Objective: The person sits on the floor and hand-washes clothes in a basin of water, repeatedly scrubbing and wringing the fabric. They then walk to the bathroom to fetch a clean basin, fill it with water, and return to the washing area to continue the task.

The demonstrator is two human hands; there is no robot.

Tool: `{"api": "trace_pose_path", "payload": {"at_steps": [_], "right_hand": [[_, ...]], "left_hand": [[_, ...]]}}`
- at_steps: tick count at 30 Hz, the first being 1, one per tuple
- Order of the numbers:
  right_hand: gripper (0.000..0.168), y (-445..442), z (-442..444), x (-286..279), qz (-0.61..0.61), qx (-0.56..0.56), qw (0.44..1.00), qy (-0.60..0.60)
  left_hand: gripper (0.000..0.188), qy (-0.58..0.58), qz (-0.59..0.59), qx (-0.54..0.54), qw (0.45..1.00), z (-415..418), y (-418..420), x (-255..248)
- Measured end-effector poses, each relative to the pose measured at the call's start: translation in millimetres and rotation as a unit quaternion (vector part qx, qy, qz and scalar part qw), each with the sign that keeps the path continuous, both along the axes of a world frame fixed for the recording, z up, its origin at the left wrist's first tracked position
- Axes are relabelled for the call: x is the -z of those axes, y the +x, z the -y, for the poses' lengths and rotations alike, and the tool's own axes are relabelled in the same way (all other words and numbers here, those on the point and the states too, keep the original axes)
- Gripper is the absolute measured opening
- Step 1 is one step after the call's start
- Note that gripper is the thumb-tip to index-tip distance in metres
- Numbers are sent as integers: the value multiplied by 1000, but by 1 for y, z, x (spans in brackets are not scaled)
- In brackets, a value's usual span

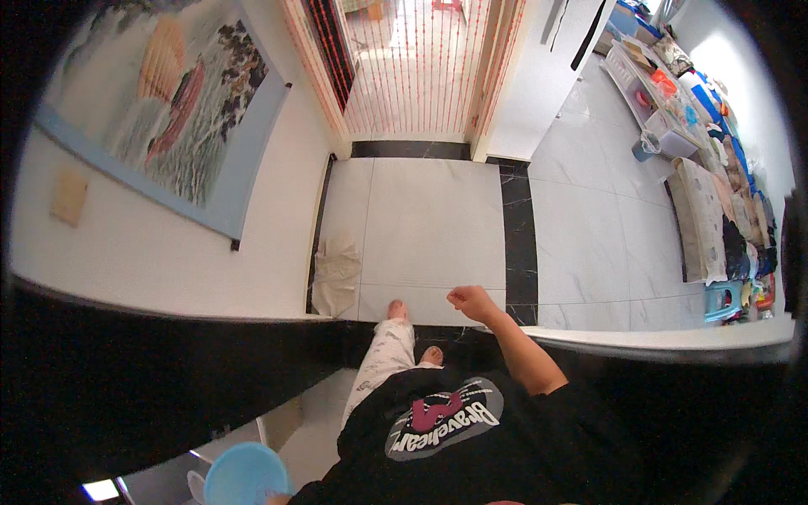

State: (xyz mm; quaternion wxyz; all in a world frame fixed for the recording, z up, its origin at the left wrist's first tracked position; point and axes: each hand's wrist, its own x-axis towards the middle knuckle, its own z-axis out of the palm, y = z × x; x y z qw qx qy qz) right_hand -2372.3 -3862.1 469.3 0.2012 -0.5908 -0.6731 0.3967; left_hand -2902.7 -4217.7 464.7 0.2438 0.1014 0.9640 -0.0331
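My right hand [472, 303] hangs in front of my body with its fingers curled, and nothing shows in it. Below it is the black threshold strip [464, 334] of a doorway. Of my left arm, only a small blurred patch of skin [278, 499] shows at the bottom edge, by the rim of a light blue plastic basin [246, 470]. Whether the left hand grips the basin cannot be made out. My bare foot [397, 309] is on the white tile just past the threshold, and the other is behind it.
A crumpled beige cloth [336, 274] lies along the left wall. A red bead curtain [416, 69] hangs in the doorway ahead. On the right are a small trash bin [645, 146], a cloth-covered seat [694, 218] and a blue plastic stool [721, 301].
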Motion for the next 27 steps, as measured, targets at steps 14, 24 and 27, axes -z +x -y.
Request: {"api": "trace_pose_path", "payload": {"at_steps": [14,24,27], "right_hand": [[20,138,-128,16,21,153,987,-55],[17,228,-143,18,-35,302,940,-154],[18,250,-157,21,-27,288,948,-134]], "left_hand": [[38,43,281,13,959,-290,109,54],[39,24,369,-75,926,-371,171,64],[39,26,380,-92,920,-395,195,61]]}}
